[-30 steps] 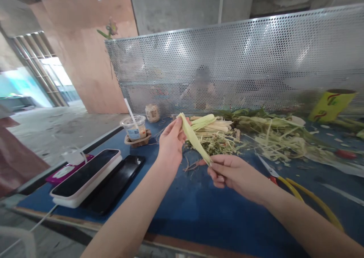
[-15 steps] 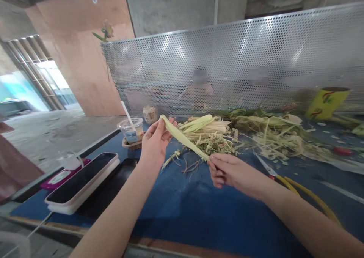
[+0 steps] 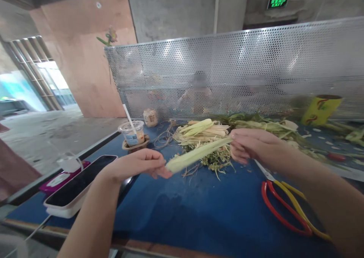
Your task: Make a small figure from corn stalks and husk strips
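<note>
A pale green strip of corn husk (image 3: 199, 154) is stretched between my two hands above the blue table. My left hand (image 3: 145, 164) pinches its lower, wider end. At the narrow upper end, the fingers of my right hand (image 3: 250, 145) are closed on it. Behind the strip lie a stack of similar pale husks (image 3: 203, 128) and a heap of small dried green sprigs (image 3: 217, 159). Scissors (image 3: 284, 203) with one red and one yellow handle lie under my right forearm, which covers part of them.
On the left are a phone (image 3: 81, 186), a purple box (image 3: 61, 180) and a lidded cup with a straw (image 3: 133, 132). A twine ball (image 3: 150, 117) sits behind. Loose leaves (image 3: 256, 123) and a yellow tube (image 3: 321, 110) stand before a perforated metal screen (image 3: 159, 72).
The husk strip has swung round: its left end dropped, its right end rose. My left hand moved down, my right hand up and rightward, uncovering the scissors' red handle.
</note>
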Action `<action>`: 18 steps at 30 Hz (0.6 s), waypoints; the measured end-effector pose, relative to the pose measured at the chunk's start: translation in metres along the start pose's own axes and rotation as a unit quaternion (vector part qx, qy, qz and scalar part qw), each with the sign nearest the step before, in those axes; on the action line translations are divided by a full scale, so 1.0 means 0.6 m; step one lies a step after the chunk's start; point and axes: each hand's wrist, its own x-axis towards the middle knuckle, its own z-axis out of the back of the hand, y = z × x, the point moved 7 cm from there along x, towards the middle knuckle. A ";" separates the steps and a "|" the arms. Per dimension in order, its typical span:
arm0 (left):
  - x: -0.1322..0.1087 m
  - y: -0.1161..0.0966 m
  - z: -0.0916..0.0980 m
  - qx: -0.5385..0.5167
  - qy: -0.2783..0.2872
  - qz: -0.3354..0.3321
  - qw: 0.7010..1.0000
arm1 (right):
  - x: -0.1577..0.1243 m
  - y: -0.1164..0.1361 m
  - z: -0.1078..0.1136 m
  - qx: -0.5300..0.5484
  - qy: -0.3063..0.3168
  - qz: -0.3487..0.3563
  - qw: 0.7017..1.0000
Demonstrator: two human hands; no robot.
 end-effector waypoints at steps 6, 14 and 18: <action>0.006 -0.086 -0.041 0.178 -0.071 -0.172 0.966 | 0.006 0.026 -0.036 -0.156 0.110 -0.040 0.981; 0.023 -0.141 -0.161 0.084 0.121 -0.320 0.936 | 0.006 0.031 -0.030 -0.192 0.089 -0.077 0.974; 0.025 -0.129 -0.151 0.110 0.094 -0.297 0.944 | 0.008 0.018 -0.033 -0.191 0.084 -0.073 0.975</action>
